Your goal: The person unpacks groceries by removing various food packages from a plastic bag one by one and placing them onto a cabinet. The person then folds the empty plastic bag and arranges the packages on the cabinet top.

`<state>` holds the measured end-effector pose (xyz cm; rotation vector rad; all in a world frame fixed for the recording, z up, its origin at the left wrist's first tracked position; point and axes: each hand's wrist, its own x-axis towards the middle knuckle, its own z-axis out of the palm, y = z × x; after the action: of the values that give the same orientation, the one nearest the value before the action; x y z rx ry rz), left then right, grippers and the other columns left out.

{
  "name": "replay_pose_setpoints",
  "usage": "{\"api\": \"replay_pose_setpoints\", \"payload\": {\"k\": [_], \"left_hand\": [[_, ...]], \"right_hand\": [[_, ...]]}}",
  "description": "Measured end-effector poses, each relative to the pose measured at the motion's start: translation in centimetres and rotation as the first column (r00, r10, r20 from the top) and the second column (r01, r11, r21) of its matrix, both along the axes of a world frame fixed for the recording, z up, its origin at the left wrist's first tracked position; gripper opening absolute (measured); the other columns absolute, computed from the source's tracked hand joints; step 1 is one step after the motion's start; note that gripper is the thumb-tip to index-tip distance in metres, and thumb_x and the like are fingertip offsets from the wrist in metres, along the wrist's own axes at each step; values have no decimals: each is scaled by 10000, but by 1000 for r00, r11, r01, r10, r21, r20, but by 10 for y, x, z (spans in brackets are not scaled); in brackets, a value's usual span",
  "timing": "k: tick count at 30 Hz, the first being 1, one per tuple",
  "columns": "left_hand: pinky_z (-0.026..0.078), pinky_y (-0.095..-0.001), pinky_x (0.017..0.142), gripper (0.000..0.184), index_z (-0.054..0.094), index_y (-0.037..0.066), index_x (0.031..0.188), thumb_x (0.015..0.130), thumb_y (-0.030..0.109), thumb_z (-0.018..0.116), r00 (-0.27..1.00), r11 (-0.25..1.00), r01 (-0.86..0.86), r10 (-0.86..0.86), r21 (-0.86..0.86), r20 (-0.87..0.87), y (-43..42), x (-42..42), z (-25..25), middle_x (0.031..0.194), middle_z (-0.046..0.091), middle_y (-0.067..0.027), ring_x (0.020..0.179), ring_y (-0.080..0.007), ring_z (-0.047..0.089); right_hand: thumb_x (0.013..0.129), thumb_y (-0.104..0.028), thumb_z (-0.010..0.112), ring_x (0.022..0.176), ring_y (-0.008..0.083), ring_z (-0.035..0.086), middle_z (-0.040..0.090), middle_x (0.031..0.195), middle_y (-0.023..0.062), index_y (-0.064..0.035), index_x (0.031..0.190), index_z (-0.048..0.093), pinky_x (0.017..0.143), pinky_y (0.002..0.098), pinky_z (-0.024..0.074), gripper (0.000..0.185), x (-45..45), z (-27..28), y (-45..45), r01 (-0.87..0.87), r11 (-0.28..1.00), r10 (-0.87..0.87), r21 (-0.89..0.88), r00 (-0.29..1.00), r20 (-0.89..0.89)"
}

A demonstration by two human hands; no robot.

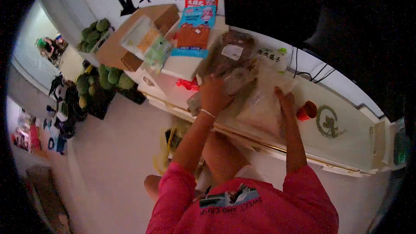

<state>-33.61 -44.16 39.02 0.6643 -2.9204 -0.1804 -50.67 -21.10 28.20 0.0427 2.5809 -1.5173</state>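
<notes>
Left grip (214,96): positioned at the near edge of the pack (229,60), fingers among the plastic. Blur hides the fingertips; whether it is closed on anything cannot be told. Right grip (284,99): at the right edge of the bag (261,115), thumb and fingers pointing away from the body. Whether it pinches the film cannot be told.

Location of work: the bag lies on the surface (353,134), between the two grips; the pack lies just beyond the left grip, label (232,52) upward.

Handling notes:
1. The film appears thin and slack. Grasp it by the edge, between thumb and fingertips, and separate the layers before pulling.
2. Steady the pack with the left grip, using a flat, light hold; its contents may shift if squeezed.
3. Move the right grip slowly. The cup (307,111) stands just to its right and could be knocked by the wrist.
4. Avoid sweeping the left grip leftward: the wrapper (187,85) lies near it on that side.
</notes>
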Motion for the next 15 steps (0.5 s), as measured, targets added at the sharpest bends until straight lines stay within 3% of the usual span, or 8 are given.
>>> {"api": "replay_pose_setpoints", "payload": {"k": [2,3,4,6,8,12,13,15], "left_hand": [[465,-393,782,723,562,-4,1086,607,515,718,993,1000,30,-29,-8,117,3,-1,-15,1137,494,-151,1044,-289,479],[464,-403,774,728,564,1,1099,606,514,718,1000,1000,3,-2,19,-2,13,-6,-24,1142,489,-156,1053,-293,471],[455,-419,783,733,563,5,1113,610,517,714,995,999,-39,36,-25,-94,23,-18,-40,1147,484,-162,1064,-303,462],[417,-457,826,726,557,10,1139,636,514,695,966,992,-114,97,-60,-241,40,-45,-69,1157,479,-173,1087,-330,444],[369,-487,881,698,548,10,1157,675,499,669,938,986,-167,161,8,-308,45,-51,-76,1164,478,-179,1106,-354,428],[368,-527,874,603,551,0,1149,746,443,620,991,978,-121,128,168,-34,48,14,-21,1189,470,-185,1147,-352,403],[403,-516,833,537,570,1,1105,753,403,624,908,993,-114,114,23,-403,49,30,-31,1139,500,-181,1103,-340,446],[454,-483,758,421,590,2,1031,763,324,630,747,996,-35,77,77,-660,35,67,-43,1035,549,-176,986,-330,524]], "right_hand": [[762,-432,648,1031,317,542,535,1144,230,82,1108,533,831,389,456,630,28,53,-4,-120,939,125,323,992,5],[762,-432,648,1031,317,542,535,1144,230,82,1108,533,831,389,456,630,44,75,-8,-145,931,149,334,989,14],[768,-420,639,1069,335,518,529,1159,223,63,1119,537,856,398,444,605,64,94,-13,-70,801,170,594,979,-114],[774,-408,630,1107,353,493,523,1174,217,43,1130,541,881,407,432,582,79,88,-13,22,606,263,795,938,-226],[811,-421,589,1204,375,403,478,1270,192,-11,1212,496,1022,489,290,581,82,57,-5,158,727,423,669,664,-616],[782,-260,662,1135,319,469,531,1166,150,-54,1122,573,957,420,379,408,135,81,-30,-108,898,413,427,544,-730],[779,-215,665,1129,309,472,525,1174,148,-45,1101,581,958,413,378,374,143,77,-29,-142,904,416,403,507,-755],[783,-130,652,1080,292,497,537,1150,143,-37,1021,615,931,401,391,258,156,61,-28,-270,914,399,303,455,-796]]}}
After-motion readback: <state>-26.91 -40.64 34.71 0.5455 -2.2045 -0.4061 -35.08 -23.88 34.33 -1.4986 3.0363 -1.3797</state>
